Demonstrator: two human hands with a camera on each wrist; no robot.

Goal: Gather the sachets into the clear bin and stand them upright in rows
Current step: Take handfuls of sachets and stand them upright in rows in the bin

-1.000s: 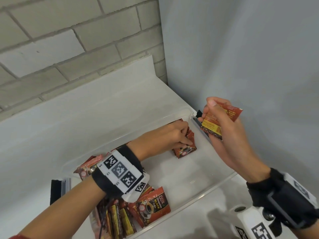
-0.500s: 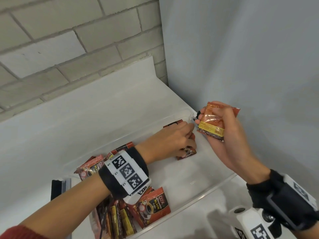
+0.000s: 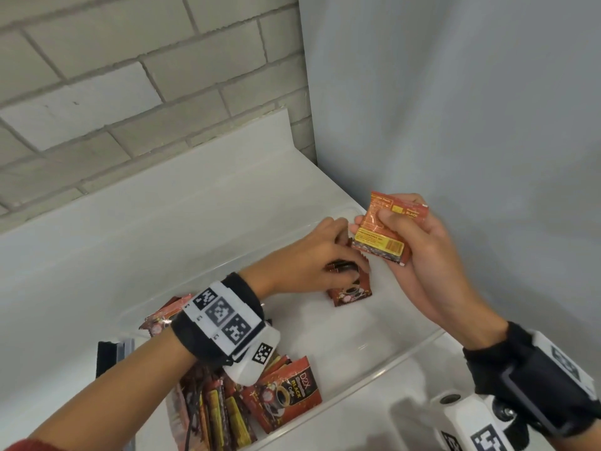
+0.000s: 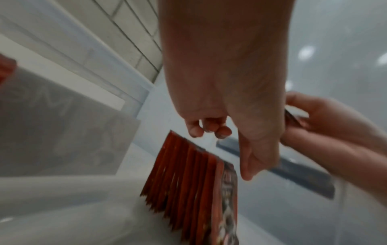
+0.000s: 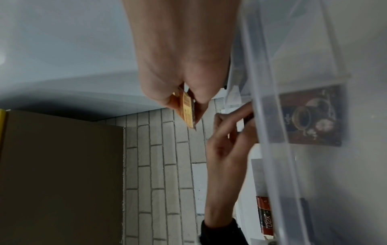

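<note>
Right hand [image 3: 419, 255] pinches sachet [image 3: 382, 234] above bin [image 3: 383, 369] far corner. Left hand [image 3: 312, 258], fingers curled, steadies upright row [image 4: 188, 179] inside bin. Loose sachets [image 3: 260, 408] heaped at near end.

The clear plastic bin [image 3: 419, 345] sits on the white counter [image 3: 97, 255], in the corner where the brick wall [image 3: 130, 76] behind meets the smooth grey wall [image 3: 455, 109] on the right. Inside, a row of upright red sachets [image 3: 349, 289] stands at the far right end, under the left hand [image 3: 312, 258]; a loose heap of red sachets [image 3: 247, 405] lies at the near left end. The right hand [image 3: 419, 252] holds one red-and-yellow sachet [image 3: 383, 234] above the bin's right edge.
</note>
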